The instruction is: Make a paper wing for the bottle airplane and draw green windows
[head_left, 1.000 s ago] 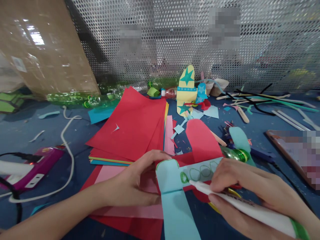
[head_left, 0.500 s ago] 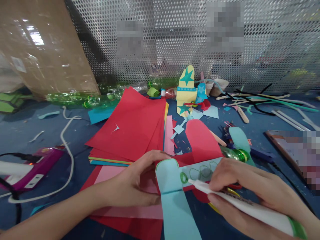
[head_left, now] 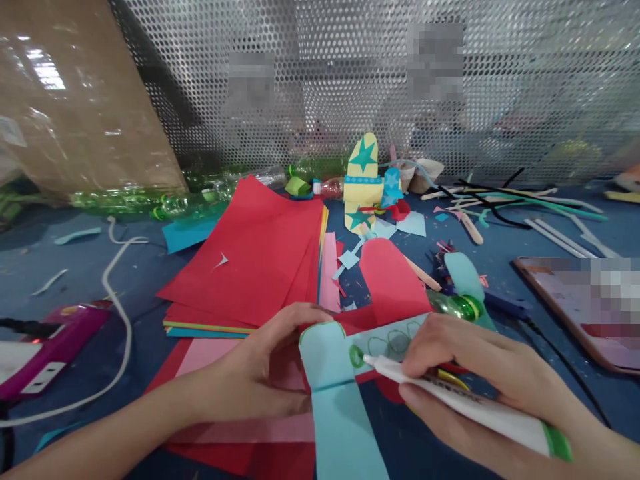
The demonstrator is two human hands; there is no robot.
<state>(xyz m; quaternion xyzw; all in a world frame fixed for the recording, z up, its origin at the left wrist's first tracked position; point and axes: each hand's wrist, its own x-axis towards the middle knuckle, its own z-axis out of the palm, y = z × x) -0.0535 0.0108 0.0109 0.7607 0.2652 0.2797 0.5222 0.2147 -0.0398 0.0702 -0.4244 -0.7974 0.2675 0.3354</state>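
Note:
My right hand (head_left: 470, 373) grips a white marker (head_left: 480, 412) with a green end. Its tip touches a light blue paper strip (head_left: 385, 337) on a red backing, beside a row of green drawn ovals; the leftmost is partly filled in green. At the strip's left end is a light blue paper piece (head_left: 330, 360) with a rounded, green-outlined top and a long tail running down. My left hand (head_left: 265, 370) curves around its left side, thumb and fingers closed on the edge of the paper craft; the fingertips are partly hidden behind it. A rounded red paper piece (head_left: 393, 277) stands behind the strip.
Red and coloured paper sheets (head_left: 250, 260) are stacked at centre left. A purple power strip (head_left: 55, 347) and white cord lie left. A phone (head_left: 575, 313) lies right. A yellow paper craft with stars (head_left: 363, 187), green bottles (head_left: 120, 200) and scraps sit before the perforated metal panel (head_left: 310, 80).
The whole view has shifted, so everything sits slightly further left. The marker tip stays at the leftmost oval, which looks a little more filled in. Both hands keep their hold.

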